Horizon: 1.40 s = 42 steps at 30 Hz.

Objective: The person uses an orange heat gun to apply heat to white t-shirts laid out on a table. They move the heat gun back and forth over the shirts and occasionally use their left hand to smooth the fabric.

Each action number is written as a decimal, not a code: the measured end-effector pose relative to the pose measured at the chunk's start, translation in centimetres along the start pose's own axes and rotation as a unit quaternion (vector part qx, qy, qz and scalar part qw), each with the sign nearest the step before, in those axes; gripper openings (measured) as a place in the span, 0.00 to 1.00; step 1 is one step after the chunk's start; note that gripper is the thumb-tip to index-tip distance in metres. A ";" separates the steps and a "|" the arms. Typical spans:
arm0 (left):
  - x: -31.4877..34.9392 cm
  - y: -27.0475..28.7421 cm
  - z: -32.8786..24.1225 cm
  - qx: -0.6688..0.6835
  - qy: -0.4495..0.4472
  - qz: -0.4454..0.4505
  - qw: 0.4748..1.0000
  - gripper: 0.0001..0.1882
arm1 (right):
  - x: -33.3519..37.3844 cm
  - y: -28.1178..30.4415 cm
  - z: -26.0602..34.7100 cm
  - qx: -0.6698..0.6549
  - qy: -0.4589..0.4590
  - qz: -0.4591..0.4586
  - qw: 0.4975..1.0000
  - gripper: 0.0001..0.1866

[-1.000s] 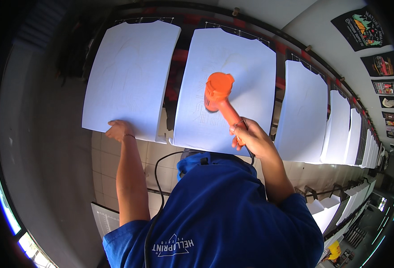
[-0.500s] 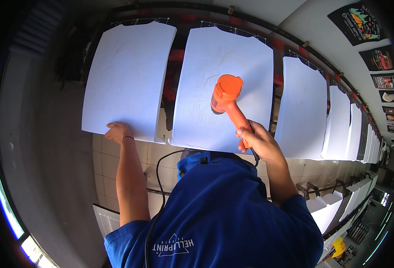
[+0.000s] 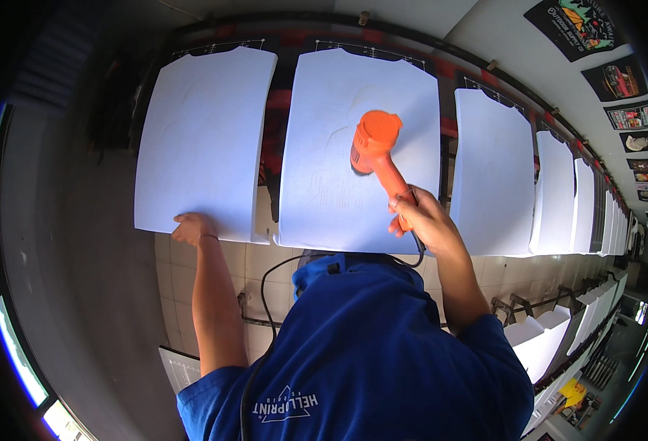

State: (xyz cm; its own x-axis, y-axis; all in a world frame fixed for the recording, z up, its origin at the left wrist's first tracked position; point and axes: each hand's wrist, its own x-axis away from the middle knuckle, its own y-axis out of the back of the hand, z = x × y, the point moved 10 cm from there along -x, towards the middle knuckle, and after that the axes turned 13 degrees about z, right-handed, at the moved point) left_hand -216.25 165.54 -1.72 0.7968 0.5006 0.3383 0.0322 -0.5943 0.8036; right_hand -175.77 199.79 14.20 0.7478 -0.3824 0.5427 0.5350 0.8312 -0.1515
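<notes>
My right hand [image 3: 425,221] is wrapped round the handle of an orange heat gun [image 3: 380,134], held above the middle white T-shirt [image 3: 360,213]. The gun's nozzle points down and to the left, and its cord hangs below my fist. This shirt lies flat over a board, with faint line work printed on it. At the near edge of the left white T-shirt [image 3: 199,140], stretched on its own board, my left hand [image 3: 194,229] grips the rim with bent fingers. Some of those fingers are hidden.
A row of more white shirts on boards [image 3: 493,169] runs off to the right. A black cord [image 3: 263,294] passes along my left side. Behind the boards runs a dark rail [image 3: 364,18]. At lower right stands another row of white boards [image 3: 541,339]; tiled floor lies between.
The heat gun has shifted slightly over the middle shirt, still in my right hand. My left hand stays on the left board's near edge. The whole view has tilted slightly.
</notes>
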 end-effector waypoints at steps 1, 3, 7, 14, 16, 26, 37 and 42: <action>-0.2 0.0 0.0 -0.003 -0.003 -0.004 1.000 0.27 | 0.6 0.0 -0.4 0.001 -0.010 0.012 1.000 0.17; -0.5 -0.2 0.2 -0.009 -0.008 -0.010 1.000 0.27 | 2.1 -0.1 -1.3 0.000 -0.047 0.030 0.998 0.17; -1.0 -0.4 0.4 -0.004 -0.012 -0.018 1.000 0.28 | 4.1 -0.4 -2.6 -0.010 -0.058 0.063 0.996 0.16; 0.2 0.0 -0.1 0.011 -0.013 -0.001 1.000 0.29 | 2.1 1.4 -1.5 -0.016 0.015 -0.009 1.000 0.14; -0.2 0.0 0.2 0.018 -0.008 -0.010 1.000 0.29 | 2.3 1.5 -1.2 -0.011 0.019 -0.013 1.000 0.14; -1.3 -0.7 0.9 0.015 -0.015 -0.008 1.000 0.31 | 5.4 1.6 -2.7 -0.004 -0.036 0.034 0.999 0.13; -1.0 -0.2 -0.2 -0.062 -0.165 -0.086 0.981 0.37 | 3.8 3.7 -2.3 -0.010 -0.014 -0.010 1.000 0.17; 6.8 -3.5 -3.0 -0.218 -0.433 -0.052 0.873 0.39 | 7.2 3.5 -4.3 -0.020 -0.043 0.012 0.999 0.18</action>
State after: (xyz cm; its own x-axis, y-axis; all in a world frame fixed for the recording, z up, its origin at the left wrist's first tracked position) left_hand -212.77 172.87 -0.76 0.9666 -0.2389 -0.0932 0.0496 -0.1824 0.9820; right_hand -166.83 198.21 14.08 0.7255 -0.3255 0.6064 0.5343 0.8218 -0.1980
